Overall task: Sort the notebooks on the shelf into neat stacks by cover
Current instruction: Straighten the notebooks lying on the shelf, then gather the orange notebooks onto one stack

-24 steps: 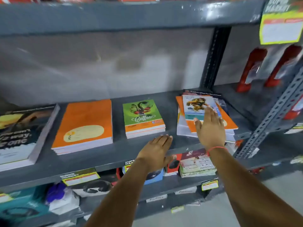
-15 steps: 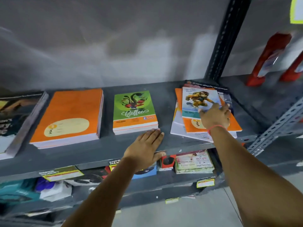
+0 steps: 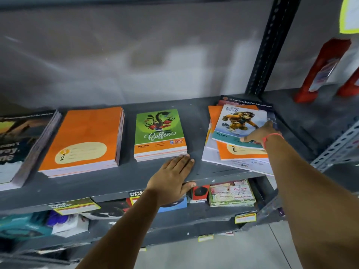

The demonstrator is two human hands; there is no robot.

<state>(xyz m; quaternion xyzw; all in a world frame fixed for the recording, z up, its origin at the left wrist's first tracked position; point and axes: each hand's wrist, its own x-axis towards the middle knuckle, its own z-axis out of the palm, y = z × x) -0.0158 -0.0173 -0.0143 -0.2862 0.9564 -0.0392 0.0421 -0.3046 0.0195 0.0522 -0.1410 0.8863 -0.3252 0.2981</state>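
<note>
On the grey shelf (image 3: 120, 179) lie a dark-covered stack (image 3: 21, 144) at the far left, an orange stack (image 3: 85, 140) and a green "Coffee" stack (image 3: 159, 133). At the right sits a mixed, skewed pile (image 3: 233, 156) with a monkey-cover notebook (image 3: 239, 123) on top. My right hand (image 3: 260, 133) grips that notebook's near right corner, thumb on the cover and fingers hidden under its edge. My left hand (image 3: 172, 177) rests flat on the shelf edge, fingertips touching the green stack's front.
A black upright post (image 3: 270, 45) stands behind the mixed pile. Red packaged items (image 3: 322, 70) stand on the neighbouring shelf to the right. The shelf below holds small boxes and card packs (image 3: 232, 193), with price tags (image 3: 245, 218) along its edge.
My right hand slid from the middle of the mixed pile to the monkey notebook's right corner and took hold of it. My left hand moved forward to touch the green stack.
</note>
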